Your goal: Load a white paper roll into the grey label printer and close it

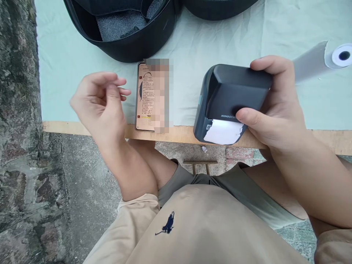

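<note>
My right hand [277,121] grips a dark label printer [236,91] marked NIIMBOT, its thumb on the near face and the fingers round the right side. A white strip of label paper [224,131] with a ragged edge sticks out of the printer's lower end. The printer is held above the table's front edge. To the left, my left hand [101,99] is raised in the air with its fingers loosely curled and slightly apart; nothing shows in it. Between the hands lies a phone [145,99] with text on its lit screen, its right part blurred out.
An unzipped black case [132,47] with grey foam inside stands at the back left, beside a second black case [220,9]. At the right is a white paper roll [342,55] with a loose strip. A wooden edge [82,127] borders the pale green cloth [187,44].
</note>
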### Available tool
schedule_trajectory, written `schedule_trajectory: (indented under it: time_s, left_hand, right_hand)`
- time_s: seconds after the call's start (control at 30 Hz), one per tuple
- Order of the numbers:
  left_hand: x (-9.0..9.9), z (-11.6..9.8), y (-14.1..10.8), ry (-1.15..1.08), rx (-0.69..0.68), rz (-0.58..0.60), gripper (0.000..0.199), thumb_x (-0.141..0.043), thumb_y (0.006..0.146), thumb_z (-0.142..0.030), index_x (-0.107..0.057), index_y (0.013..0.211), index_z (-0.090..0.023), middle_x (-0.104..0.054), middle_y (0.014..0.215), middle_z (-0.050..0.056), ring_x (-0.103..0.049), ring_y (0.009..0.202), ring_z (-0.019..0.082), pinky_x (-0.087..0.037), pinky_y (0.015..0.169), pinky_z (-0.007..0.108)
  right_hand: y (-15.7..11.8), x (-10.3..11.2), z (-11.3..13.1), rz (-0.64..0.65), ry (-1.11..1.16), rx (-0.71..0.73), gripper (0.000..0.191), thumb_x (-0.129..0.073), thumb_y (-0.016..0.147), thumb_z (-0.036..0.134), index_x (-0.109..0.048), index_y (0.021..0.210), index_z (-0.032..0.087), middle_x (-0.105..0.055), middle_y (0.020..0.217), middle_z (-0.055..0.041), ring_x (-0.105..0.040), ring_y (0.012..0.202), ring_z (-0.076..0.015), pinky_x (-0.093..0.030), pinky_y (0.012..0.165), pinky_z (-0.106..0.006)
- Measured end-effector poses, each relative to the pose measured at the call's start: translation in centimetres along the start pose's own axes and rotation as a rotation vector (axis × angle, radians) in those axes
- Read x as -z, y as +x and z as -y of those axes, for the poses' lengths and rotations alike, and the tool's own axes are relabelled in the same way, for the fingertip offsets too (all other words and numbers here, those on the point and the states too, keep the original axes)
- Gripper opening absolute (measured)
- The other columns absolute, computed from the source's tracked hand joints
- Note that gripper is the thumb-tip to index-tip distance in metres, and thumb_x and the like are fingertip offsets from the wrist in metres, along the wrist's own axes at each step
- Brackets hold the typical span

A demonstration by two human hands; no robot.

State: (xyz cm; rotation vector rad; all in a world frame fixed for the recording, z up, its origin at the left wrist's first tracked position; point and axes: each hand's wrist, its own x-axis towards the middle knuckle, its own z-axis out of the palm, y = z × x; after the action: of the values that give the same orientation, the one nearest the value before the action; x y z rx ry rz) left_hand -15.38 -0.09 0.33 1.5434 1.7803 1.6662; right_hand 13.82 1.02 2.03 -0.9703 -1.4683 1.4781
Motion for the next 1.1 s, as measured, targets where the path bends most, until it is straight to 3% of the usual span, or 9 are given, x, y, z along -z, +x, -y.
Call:
schedule_trajectory:
  time_s: [0.1,0.23,0.47,0.6,0.73,0.9,1.0,1.1]
  left_hand:
    - [0.2,0.2,-0.1,0.172,0.063,0.162,0.038,-0.051,0.065,-0.005,-0.064,0.099,-0.017,-0.068,0.09,0.001,-0.059,0.064,0.005,-0.044,0.059,0.022]
    - [0.3,-0.2,-0.2,0.239,0.141,0.249,0.05,-0.053,0.057,0.001,-0.063,0.101,-0.019,-0.066,0.092,0.003,-0.054,0.061,0.005,-0.038,0.053,0.019]
    - [0.0,-0.4,-0.2,0.17,0.163,0.25,0.046,-0.066,0.058,-0.008,-0.062,0.102,-0.019,-0.064,0.093,0.002,-0.054,0.064,0.006,-0.041,0.059,0.021]
    - [0.1,0.2,0.0,0.132,0.122,0.182,0.034,-0.058,0.067,-0.01,-0.063,0.1,-0.015,-0.065,0.087,0.003,-0.055,0.067,0.006,-0.043,0.063,0.021]
    - [0.4,0.5,0.1,0.146,0.09,0.16,0.04,-0.047,0.062,-0.002,-0.067,0.095,-0.015,-0.066,0.085,0.001,-0.058,0.067,0.006,-0.042,0.062,0.021]
    - [0.3,-0.2,-0.1,0.062,0.161,0.09,0.032,-0.042,0.073,-0.007,-0.073,0.075,-0.015,-0.064,0.072,0.001,-0.056,0.064,0.008,-0.036,0.057,0.023]
    - [0.2,-0.5,-0.1,-0.017,0.151,0.076,0.036,-0.04,0.072,-0.007,-0.075,0.073,-0.016,-0.066,0.077,0.003,-0.056,0.068,0.011,-0.034,0.06,0.027]
    - [0.4,-0.2,-0.1,0.026,0.115,0.134,0.041,-0.037,0.072,-0.011,-0.076,0.08,-0.02,-0.065,0.09,0.005,-0.058,0.085,0.017,-0.039,0.07,0.033]
  right_hand:
    - [0.0,-0.1,0.1,0.006,0.015,0.003,0.057,-0.075,0.068,0.03,-0.047,0.117,0.037,-0.048,0.114,0.0001,-0.051,0.093,-0.0122,-0.049,0.07,-0.027]
    - [0.0,-0.1,0.1,0.004,0.021,0.01,0.057,-0.075,0.068,0.03,-0.047,0.117,0.037,-0.048,0.115,0.0,-0.051,0.092,-0.0126,-0.049,0.069,-0.027]
    - [-0.1,0.1,0.1,0.012,0.018,0.004,0.058,-0.075,0.068,0.028,-0.047,0.117,0.039,-0.048,0.114,0.0018,-0.052,0.093,-0.0098,-0.05,0.071,-0.024]
    - [-0.1,0.1,0.1,0.019,0.02,0.006,0.058,-0.075,0.069,0.026,-0.047,0.118,0.039,-0.048,0.114,0.0019,-0.051,0.093,-0.0087,-0.049,0.07,-0.023]
    - [0.0,0.1,0.1,0.022,0.006,0.012,0.058,-0.075,0.069,0.03,-0.046,0.118,0.037,-0.048,0.114,0.0017,-0.051,0.092,-0.0095,-0.048,0.07,-0.023]
    - [0.0,0.1,0.1,0.02,0.0,0.012,0.058,-0.075,0.069,0.031,-0.046,0.119,0.037,-0.047,0.114,0.0016,-0.051,0.094,-0.0102,-0.049,0.071,-0.024]
    - [0.0,0.0,0.1,0.015,0.004,0.007,0.058,-0.076,0.068,0.032,-0.046,0.118,0.038,-0.048,0.115,0.0018,-0.052,0.094,-0.0105,-0.05,0.071,-0.025]
    - [0.0,0.0,0.0,0.012,-0.001,0.01,0.058,-0.076,0.068,0.033,-0.047,0.118,0.038,-0.048,0.115,0.0018,-0.052,0.095,-0.0107,-0.051,0.072,-0.026]
